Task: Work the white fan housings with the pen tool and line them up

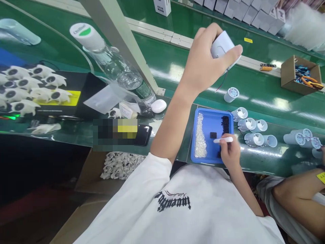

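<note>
My left hand [205, 61] is raised over the bench, its fingers wrapped round a pale plastic housing [221, 44] with a thin red wire hanging below. At the blue tray [212, 113], my right hand [231, 152] grips a white pen-like tool [224, 139]. The tool's tip is close to a small black square [213, 135] in the tray; whether they touch I cannot tell. Clear, shiny small parts [200, 142] form a strip on the tray's left side. Small black parts [225, 123] are heaped on its right, partly hidden by my right hand.
Several pale cylinders with fans [247, 124] stand right of the tray. A co-worker's arm [299, 193] is at the far right. A clear bottle [119, 67], a phone [143, 135] and white shells [25, 86] lie left. A cardboard box [291, 78] holds orange-handled pliers [308, 81].
</note>
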Tool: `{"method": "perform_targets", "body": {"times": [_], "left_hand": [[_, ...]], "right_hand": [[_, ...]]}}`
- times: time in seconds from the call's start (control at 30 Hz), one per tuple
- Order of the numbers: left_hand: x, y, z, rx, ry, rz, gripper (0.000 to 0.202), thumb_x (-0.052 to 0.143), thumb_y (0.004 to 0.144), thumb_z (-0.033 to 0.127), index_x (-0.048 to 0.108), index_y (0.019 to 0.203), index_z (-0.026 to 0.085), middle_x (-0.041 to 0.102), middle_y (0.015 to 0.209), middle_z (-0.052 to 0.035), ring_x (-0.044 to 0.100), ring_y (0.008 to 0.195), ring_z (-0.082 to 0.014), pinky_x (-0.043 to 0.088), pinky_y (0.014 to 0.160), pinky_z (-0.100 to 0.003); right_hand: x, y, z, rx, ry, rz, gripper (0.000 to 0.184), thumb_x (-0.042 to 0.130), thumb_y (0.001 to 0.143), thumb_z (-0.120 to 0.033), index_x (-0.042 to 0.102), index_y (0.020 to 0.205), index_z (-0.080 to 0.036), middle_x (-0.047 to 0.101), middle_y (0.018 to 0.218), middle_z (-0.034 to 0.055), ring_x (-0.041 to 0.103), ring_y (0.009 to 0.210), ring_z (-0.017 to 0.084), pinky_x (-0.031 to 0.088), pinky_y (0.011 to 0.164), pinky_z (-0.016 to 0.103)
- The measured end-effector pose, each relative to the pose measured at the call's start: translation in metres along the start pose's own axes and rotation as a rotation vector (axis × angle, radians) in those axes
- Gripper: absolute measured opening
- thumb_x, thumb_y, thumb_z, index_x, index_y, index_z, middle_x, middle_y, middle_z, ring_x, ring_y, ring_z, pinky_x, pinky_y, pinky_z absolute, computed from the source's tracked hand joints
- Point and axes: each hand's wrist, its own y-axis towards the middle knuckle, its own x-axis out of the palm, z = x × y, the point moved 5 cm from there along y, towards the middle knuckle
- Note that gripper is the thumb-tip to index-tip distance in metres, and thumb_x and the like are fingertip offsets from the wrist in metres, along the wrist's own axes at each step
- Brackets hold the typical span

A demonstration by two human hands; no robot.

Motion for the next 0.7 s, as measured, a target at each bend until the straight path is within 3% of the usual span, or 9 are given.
{"method": "perform_targets", "body": {"times": [0.1, 0.2, 0.4, 0.7], "left_hand": [[0.001, 0.000, 0.001, -0.001, -0.054, -0.017, 0.031, 0.074, 0.079, 0.025, 0.046, 0.065, 0.023, 0.055, 0.085, -0.0028, 0.058, 0.090, -0.0201, 0.050, 0.068, -0.027], [0.003, 0.000, 0.004, 0.048, -0.049, -0.048, 0.032, 0.069, 0.083, 0.025, 0.042, 0.066, 0.022, 0.053, 0.082, -0.0019, 0.058, 0.081, -0.0160, 0.048, 0.059, -0.023], [0.005, -0.002, 0.006, 0.092, -0.010, -0.076, 0.032, 0.066, 0.085, 0.026, 0.040, 0.067, 0.022, 0.054, 0.083, -0.0008, 0.059, 0.083, -0.0153, 0.050, 0.063, -0.022], [0.007, -0.002, 0.006, 0.054, -0.047, -0.065, 0.036, 0.068, 0.085, 0.022, 0.038, 0.065, 0.022, 0.051, 0.079, -0.0009, 0.057, 0.076, -0.0137, 0.045, 0.058, -0.022]], "right_hand": [[-0.013, -0.006, 0.008, 0.026, 0.003, 0.148, 0.022, 0.046, 0.098, -0.041, 0.054, 0.089, -0.023, 0.060, 0.080, 0.0021, 0.059, 0.069, 0.017, 0.049, 0.063, 0.032], [-0.020, -0.015, 0.015, 0.056, -0.007, 0.210, 0.026, 0.045, 0.098, -0.045, 0.053, 0.088, -0.022, 0.058, 0.079, 0.0021, 0.057, 0.068, 0.017, 0.048, 0.062, 0.032], [-0.018, -0.021, 0.020, 0.113, -0.043, 0.181, 0.025, 0.046, 0.098, -0.045, 0.053, 0.091, -0.022, 0.059, 0.082, 0.0031, 0.057, 0.071, 0.017, 0.048, 0.065, 0.032], [-0.016, -0.017, 0.020, 0.129, -0.034, 0.140, 0.029, 0.045, 0.097, -0.049, 0.054, 0.091, -0.022, 0.059, 0.080, 0.0025, 0.055, 0.065, 0.016, 0.048, 0.064, 0.032]]}}
